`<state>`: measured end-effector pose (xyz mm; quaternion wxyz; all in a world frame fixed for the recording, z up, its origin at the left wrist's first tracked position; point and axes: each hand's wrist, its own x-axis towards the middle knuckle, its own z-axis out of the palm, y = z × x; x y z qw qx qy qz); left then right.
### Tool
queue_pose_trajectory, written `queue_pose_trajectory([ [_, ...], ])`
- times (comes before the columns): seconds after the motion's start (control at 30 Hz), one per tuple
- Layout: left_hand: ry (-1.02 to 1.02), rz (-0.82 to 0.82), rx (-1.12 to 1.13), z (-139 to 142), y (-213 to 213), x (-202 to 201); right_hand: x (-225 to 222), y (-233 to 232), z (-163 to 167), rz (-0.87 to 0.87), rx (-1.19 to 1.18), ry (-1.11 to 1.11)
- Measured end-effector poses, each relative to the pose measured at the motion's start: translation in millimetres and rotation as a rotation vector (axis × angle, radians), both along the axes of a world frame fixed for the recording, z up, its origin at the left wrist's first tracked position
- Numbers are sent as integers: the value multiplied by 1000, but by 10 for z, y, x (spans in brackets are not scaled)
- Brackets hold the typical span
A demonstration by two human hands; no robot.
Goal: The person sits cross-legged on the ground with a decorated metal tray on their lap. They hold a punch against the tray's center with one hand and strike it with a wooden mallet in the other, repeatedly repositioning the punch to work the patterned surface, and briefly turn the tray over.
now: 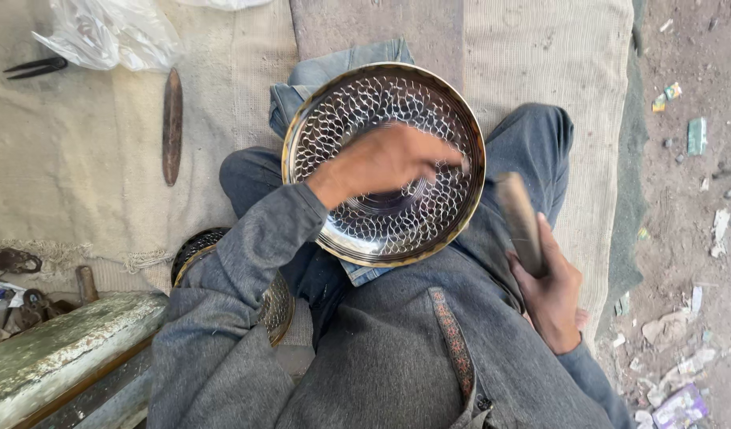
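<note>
- Left hand [385, 159]: lies over the middle of the plate [334, 119], fingers reaching right toward the rim. It is blurred, so whether the fingertips pinch a small tool or only press on the metal cannot be told.
- Right hand [550, 290]: fist closed round the near end of a hammer [518, 218], whose blurred head stands just right of the plate's rim.
- Plate: a round, shiny metal dish propped on the lap, on a folded denim cloth [314, 75].
- Progress, as judged: a scale-like pattern already covers nearly the whole plate face. Only the smooth centre, partly hidden by the left hand, seems left.
- Surroundings: second patterned plate [199, 242] at near left; wooden stick [172, 127] and shears [33, 67] on the far-left mat [79, 159].
</note>
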<state>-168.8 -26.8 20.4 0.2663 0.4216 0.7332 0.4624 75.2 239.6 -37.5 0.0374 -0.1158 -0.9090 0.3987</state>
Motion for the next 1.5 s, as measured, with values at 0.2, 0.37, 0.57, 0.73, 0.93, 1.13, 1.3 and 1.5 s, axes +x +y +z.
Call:
queue_pose_trajectory([
  [0.2,510,334,156,57,-487,-788,-179,-63,8,9,-107,75],
  [0.37,378,476,121,-111,-749,-591,-227,-156,-38,31,-168,62],
  [0.57,330,1232,183,-247,-1039,624,-139,-169,-129,-97,-167,46],
  [0.73,41,1575,64,-240,-583,1712,-313,-81,-141,-38,-311,114],
  [0.93,341,1529,25,-51,-562,1856,-618,-123,9,67,-398,80],
  [1.13,249,1479,321,55,-644,1609,-658,-175,204,69,-416,73],
  [1.3,-75,1285,618,-106,-327,1323,-739,-145,390,94,-293,48],
  [1.5,46,1222,267,-324,-174,1175,-1048,-125,730,343,11,261],
])
